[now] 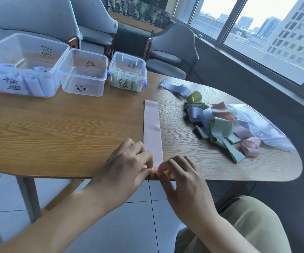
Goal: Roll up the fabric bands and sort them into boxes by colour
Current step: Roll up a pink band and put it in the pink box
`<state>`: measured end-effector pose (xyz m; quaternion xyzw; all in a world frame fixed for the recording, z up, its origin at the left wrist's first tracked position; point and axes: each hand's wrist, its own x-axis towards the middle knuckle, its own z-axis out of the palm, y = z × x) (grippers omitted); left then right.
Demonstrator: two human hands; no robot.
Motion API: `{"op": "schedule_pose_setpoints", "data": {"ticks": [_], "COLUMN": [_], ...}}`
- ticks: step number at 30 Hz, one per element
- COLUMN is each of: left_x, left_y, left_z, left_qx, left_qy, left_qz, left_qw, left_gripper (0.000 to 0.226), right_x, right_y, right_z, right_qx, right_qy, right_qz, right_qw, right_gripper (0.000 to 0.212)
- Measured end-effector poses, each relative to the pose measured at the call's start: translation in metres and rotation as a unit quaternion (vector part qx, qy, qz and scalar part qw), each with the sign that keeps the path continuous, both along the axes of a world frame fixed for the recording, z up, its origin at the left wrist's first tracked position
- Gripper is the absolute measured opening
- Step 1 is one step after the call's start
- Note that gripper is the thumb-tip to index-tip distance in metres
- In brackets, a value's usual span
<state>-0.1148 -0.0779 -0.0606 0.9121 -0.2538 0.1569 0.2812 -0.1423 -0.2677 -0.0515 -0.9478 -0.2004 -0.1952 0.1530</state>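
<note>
At near edge of wooden table (pixel 56 125): left hand (pixel 129 161) and right hand (pixel 176 170) pinch near end of flat pink fabric band (pixel 152 128), roll barely begun. Large clear plastic box (pixel 21 66) holds blue rolls, small clear box (pixel 128 73) green rolls, middle clear box (pixel 82 73) empty. Tangled pile of unrolled bands (pixel 218 123) lies to right: much left.

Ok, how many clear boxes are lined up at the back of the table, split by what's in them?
Box with blue rolls: 1, the large box on the left.
Box with nothing visible in it: 1, the middle box.
Box with green rolls: 1, the small box on the right.
Total: 3 boxes.
The rolls inside overlap too much to count.
</note>
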Motion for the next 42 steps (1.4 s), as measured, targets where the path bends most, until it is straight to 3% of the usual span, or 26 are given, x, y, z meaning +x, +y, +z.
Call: {"op": "schedule_pose_setpoints", "data": {"ticks": [9,17,23,34,42], "left_x": [0.001,0.006,0.005,0.001,0.003], "left_y": [-0.005,-0.01,-0.013,0.001,0.009], "left_z": [0.004,0.004,0.006,0.005,0.004], "left_qx": [0.012,-0.008,-0.005,0.046,0.045], "left_qy": [0.041,0.025,-0.029,-0.091,-0.084], "left_qz": [0.033,0.066,0.066,0.01,0.02], "left_qw": [0.999,0.997,0.997,0.995,0.995], "left_gripper": [0.016,0.014,0.025,0.008,0.001], "right_x": [0.008,0.014,0.017,0.024,0.013], "right_y": [0.003,0.012,0.017,0.025,0.024], "right_z": [0.0,0.003,0.003,0.004,-0.005], "right_qx": [0.07,0.115,0.15,0.161,0.138], "right_qy": [0.07,0.098,0.091,0.08,0.011], "right_qz": [-0.031,-0.077,-0.089,-0.125,-0.117], "right_qw": [0.995,0.985,0.981,0.976,0.983], "right_gripper": [0.007,0.011,0.01,0.009,0.007]}}
